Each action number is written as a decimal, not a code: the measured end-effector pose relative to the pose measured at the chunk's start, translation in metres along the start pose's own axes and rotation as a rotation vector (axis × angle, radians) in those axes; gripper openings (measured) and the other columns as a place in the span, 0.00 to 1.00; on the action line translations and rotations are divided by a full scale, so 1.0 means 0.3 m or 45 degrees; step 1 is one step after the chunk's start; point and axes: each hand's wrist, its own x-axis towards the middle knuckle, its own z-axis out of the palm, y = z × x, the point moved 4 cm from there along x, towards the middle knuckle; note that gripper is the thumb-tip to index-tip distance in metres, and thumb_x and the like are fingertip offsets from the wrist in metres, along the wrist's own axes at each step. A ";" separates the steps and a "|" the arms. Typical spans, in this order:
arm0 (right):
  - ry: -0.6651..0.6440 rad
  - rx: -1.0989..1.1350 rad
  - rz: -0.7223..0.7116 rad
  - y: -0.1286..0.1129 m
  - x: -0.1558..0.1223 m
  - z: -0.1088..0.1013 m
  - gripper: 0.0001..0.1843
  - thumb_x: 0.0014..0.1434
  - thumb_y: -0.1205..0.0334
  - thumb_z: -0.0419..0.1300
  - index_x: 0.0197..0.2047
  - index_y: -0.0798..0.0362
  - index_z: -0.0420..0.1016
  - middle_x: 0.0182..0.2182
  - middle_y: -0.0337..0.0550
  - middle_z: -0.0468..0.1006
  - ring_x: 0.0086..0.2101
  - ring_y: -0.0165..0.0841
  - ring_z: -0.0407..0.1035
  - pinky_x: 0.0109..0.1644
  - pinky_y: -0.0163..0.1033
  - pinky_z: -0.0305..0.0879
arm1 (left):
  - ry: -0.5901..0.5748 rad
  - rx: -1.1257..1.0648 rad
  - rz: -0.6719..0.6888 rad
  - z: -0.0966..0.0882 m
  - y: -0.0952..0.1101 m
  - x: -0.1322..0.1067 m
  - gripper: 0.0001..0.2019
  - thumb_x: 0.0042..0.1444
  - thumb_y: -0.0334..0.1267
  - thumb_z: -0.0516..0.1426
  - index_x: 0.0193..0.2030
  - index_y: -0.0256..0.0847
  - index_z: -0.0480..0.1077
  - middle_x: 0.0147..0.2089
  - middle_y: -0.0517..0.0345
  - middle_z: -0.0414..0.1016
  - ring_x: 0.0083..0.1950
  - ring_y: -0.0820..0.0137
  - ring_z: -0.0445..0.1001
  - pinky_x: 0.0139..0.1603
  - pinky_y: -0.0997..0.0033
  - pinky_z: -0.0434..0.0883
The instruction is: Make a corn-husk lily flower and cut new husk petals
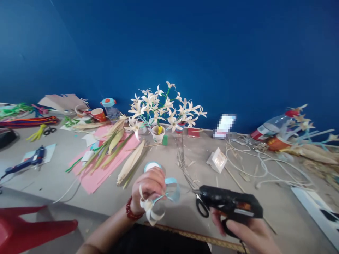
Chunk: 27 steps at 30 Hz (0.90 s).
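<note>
Glue gun [230, 204] is held low right, over the near edge of the worktop [53, 176]. Long axis is roughly level, nozzle pointed left toward the paper flower [150, 211]. Flower is held front centre, petals hanging down, a pale blue strip [173, 190] looped off to its right. Worktop is grey and cluttered: pink paper [95, 180], scissors [201, 208] just by the nozzle, white cable [265, 165]. Blue wall [212, 53] is seen behind. Left hand [148, 185]: fingers curled tight, flower pinched. Right hand [247, 233]: fingers wrapped around the gun's handle.
</note>
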 end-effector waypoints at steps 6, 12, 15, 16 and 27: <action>-0.089 -0.069 -0.040 0.032 0.005 0.099 0.22 0.52 0.49 0.69 0.48 0.45 0.74 0.29 0.46 0.79 0.28 0.39 0.73 0.33 0.46 0.73 | 0.056 -0.091 0.337 0.001 0.067 0.036 0.07 0.60 0.41 0.59 0.32 0.43 0.74 0.28 0.58 0.75 0.30 0.68 0.75 0.39 0.59 0.74; -0.355 -0.471 -0.398 -0.059 0.047 0.134 0.08 0.60 0.57 0.62 0.38 0.52 0.76 0.30 0.47 0.78 0.29 0.37 0.73 0.35 0.41 0.72 | 0.026 -0.134 0.451 0.004 0.093 0.053 0.04 0.59 0.35 0.61 0.33 0.39 0.73 0.30 0.58 0.75 0.33 0.70 0.75 0.41 0.61 0.75; -0.374 -0.652 -0.509 -0.113 0.050 0.161 0.07 0.61 0.60 0.59 0.33 0.53 0.74 0.26 0.45 0.76 0.27 0.34 0.71 0.32 0.37 0.70 | 0.024 -0.152 0.487 0.008 0.100 0.058 0.05 0.57 0.34 0.63 0.33 0.37 0.73 0.31 0.58 0.75 0.34 0.70 0.76 0.41 0.62 0.75; -0.366 -0.699 -0.539 -0.124 0.049 0.169 0.07 0.61 0.61 0.59 0.32 0.53 0.74 0.26 0.44 0.76 0.26 0.34 0.70 0.30 0.36 0.69 | 0.028 -0.153 0.492 0.009 0.101 0.060 0.05 0.57 0.34 0.63 0.32 0.36 0.73 0.31 0.58 0.74 0.33 0.70 0.75 0.41 0.62 0.75; -0.260 -0.864 -0.635 -0.121 0.047 0.171 0.09 0.60 0.56 0.60 0.32 0.52 0.75 0.25 0.44 0.77 0.27 0.35 0.71 0.32 0.37 0.71 | 0.041 -0.152 0.505 0.008 0.115 0.069 0.06 0.59 0.35 0.61 0.32 0.37 0.73 0.29 0.58 0.74 0.32 0.71 0.75 0.40 0.62 0.75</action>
